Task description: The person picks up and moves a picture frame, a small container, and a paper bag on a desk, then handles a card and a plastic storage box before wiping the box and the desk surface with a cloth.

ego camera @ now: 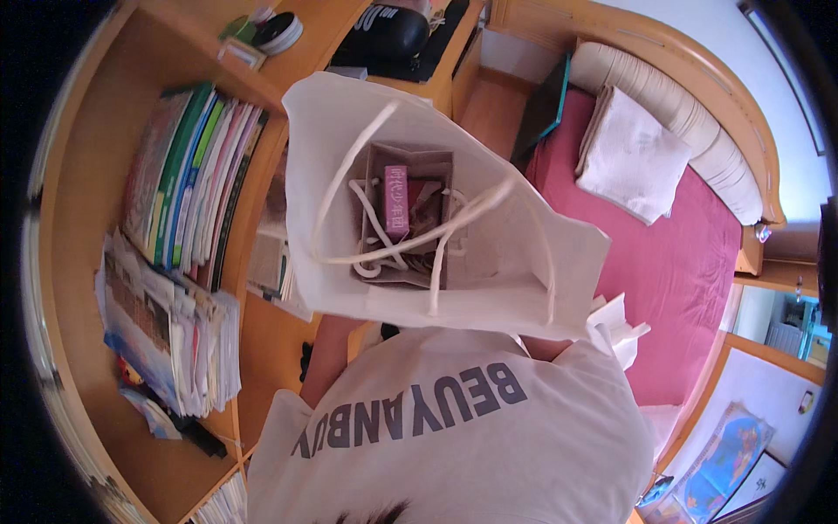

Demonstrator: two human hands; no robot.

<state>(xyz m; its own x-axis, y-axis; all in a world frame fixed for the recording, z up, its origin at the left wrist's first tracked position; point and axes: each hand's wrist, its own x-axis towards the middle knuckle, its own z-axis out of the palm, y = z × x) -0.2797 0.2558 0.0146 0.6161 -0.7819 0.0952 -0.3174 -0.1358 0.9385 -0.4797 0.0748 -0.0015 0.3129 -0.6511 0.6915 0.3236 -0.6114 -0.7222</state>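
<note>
A large white paper bag [510, 262] with white rope handles stands open right before my chest, its mouth facing up. Inside it sits a smaller brown paper bag [425, 152], also open, with white cord handles. A small pink box [396, 203] bearing writing lies in the smaller bag, among other items too dark to tell. Both my hands are out of view; my forearms pass beneath the large bag, which hides what they touch.
Books [190, 177] and stacked papers [170, 327] fill a wooden shelf [85, 262] on the left. On the right is a bed with a red sheet [668, 295] and a folded white blanket [628, 154]. A black bag [393, 33] lies on furniture ahead.
</note>
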